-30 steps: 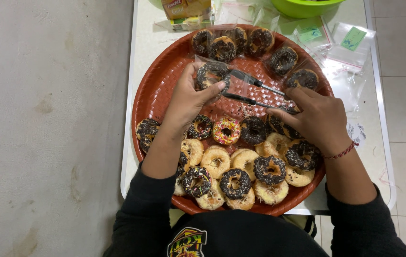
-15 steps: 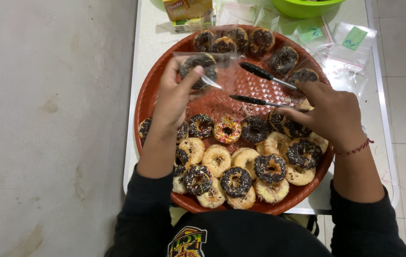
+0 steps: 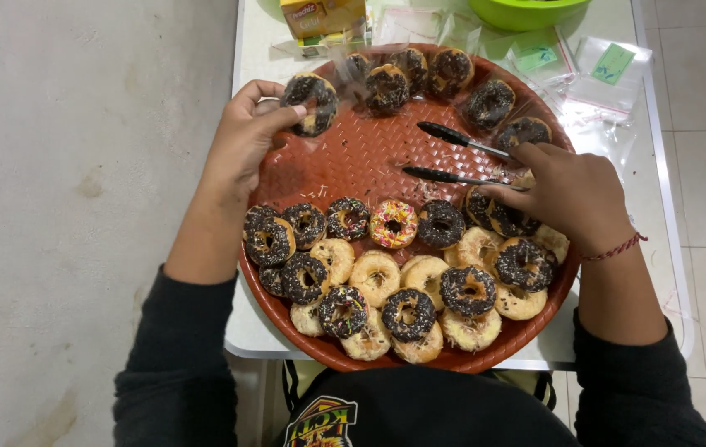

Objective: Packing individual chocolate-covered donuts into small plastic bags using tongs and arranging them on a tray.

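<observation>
A big round red tray (image 3: 361, 153) lies on a small white table. My left hand (image 3: 241, 141) holds a chocolate donut in a clear bag (image 3: 313, 101) over the tray's upper left rim. My right hand (image 3: 572, 194) grips black-tipped tongs (image 3: 452, 153), their tips apart over the tray's bare middle. Several bagged chocolate donuts (image 3: 440, 74) line the tray's far edge. Several unbagged donuts (image 3: 394, 281), chocolate, plain and one with coloured sprinkles, are heaped along the near edge.
Empty clear bags with green labels (image 3: 597, 70) lie on the table at the upper right. A green bowl (image 3: 527, 10) and a yellow box (image 3: 320, 21) stand at the far edge. Grey floor lies to the left.
My left hand has carried the bagged donut from the tray's middle to its upper left rim. My right hand has pulled back a little with the tongs.
</observation>
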